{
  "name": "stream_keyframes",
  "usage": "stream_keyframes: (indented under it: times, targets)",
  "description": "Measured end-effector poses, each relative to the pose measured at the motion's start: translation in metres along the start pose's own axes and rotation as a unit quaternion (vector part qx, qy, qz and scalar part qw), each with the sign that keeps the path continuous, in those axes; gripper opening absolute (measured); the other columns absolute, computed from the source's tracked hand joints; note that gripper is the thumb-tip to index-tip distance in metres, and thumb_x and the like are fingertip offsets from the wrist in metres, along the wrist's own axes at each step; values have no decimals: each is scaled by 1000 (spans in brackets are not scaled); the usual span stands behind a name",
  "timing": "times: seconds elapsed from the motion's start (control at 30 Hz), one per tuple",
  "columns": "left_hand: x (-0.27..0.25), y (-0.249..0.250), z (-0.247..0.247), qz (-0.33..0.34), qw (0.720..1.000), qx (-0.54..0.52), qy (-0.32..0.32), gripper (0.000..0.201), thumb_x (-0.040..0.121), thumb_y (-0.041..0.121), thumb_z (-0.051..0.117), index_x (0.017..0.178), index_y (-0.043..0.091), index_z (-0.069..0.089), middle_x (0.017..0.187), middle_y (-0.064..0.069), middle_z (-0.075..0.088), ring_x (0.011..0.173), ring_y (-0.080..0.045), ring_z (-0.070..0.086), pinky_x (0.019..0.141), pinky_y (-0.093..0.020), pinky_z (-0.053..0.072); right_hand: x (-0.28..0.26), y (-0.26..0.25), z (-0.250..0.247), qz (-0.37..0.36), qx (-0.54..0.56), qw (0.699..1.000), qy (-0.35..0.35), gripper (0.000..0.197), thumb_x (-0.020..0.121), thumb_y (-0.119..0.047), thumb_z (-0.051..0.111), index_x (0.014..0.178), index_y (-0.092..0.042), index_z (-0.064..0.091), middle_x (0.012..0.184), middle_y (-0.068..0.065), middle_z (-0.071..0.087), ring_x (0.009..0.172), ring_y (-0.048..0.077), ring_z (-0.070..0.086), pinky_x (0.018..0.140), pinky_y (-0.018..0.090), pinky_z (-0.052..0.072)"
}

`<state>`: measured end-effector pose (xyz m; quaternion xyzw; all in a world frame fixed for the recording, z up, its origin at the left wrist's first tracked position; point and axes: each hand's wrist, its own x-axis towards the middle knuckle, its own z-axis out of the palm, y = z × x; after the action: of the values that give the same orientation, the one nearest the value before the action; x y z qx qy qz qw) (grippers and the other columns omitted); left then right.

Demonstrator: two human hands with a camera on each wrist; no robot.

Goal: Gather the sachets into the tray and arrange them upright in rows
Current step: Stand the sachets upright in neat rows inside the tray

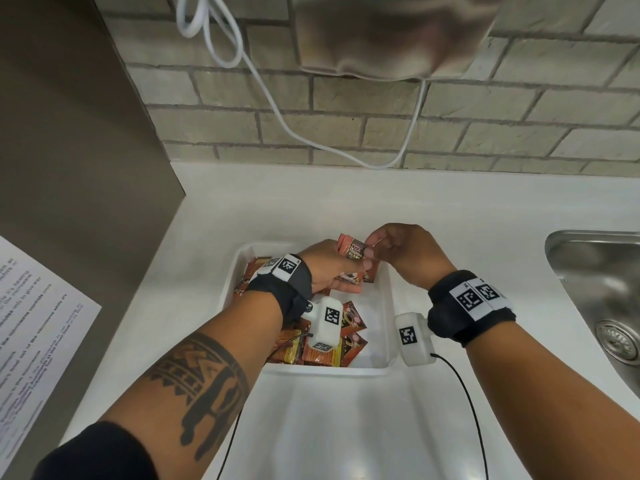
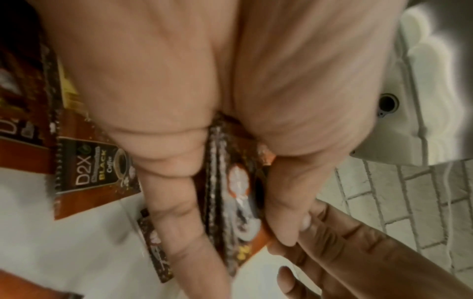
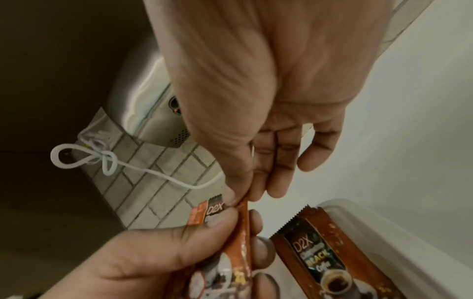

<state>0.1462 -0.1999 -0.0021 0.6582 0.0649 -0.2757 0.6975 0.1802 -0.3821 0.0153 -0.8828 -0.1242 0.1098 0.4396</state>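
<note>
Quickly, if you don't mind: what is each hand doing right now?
Left hand: holding a small bundle of sachets above the tray.
Right hand: pinching the top edge of one sachet in that bundle.

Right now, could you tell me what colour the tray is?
White; the tray shows best in the head view.

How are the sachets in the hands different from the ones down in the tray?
The held sachets are bunched upright above the white tray; the loose sachets lie flat, scattered at angles on its floor. The left hand grips the held ones while the right hand pinches their top edge; nothing touches the loose ones. Both are brown-orange D2X coffee sachets.
</note>
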Motion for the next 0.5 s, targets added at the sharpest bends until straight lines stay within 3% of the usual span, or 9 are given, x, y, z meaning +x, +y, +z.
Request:
stream_keyframes:
  times: [0.1,0.2,0.37,0.43,0.5]
  targets:
    - [-2,-1,0,12,1000,-16,-23,24,96,3,63,115,19,64,117,-10,65,108,-24,64,78,-32,62,3,-1,-3,-2,34,999,3,10,83,-20,80,82,-29,75,84,3,75,89,32,69,87,51,56]
    - [-4,-2,0,22,999,17,-39,30,93,-1,67,118,15,63,115,-10,67,106,-22,65,83,-29,61,3,-4,-4,-13,41,999,-4,9,84,-19,79,82,-28,77,85,2,76,88,31,69,87,49,55]
    - [-2,-4,-3,19,995,102,6,28,88,10,77,114,10,68,100,-6,73,91,-18,71,89,-38,60,-1,-11,-6,-11,32,999,-1,2,87,-16,76,87,-15,76,85,1,75,77,12,64,74,22,50]
    - [0,-4,-7,-8,988,145,43,32,88,20,78,115,7,69,99,-12,73,86,-22,71,90,-42,60,-1,-8,-8,-4,16,999,29,2,88,-16,74,86,-14,76,82,-5,73,73,5,62,66,10,44]
    - [-1,-3,-11,-59,984,154,70,36,89,23,78,118,4,68,101,-16,71,82,-23,68,82,-39,62,0,-5,-10,1,-16,999,47,4,89,-18,73,87,-16,76,85,-8,71,76,2,60,64,8,40]
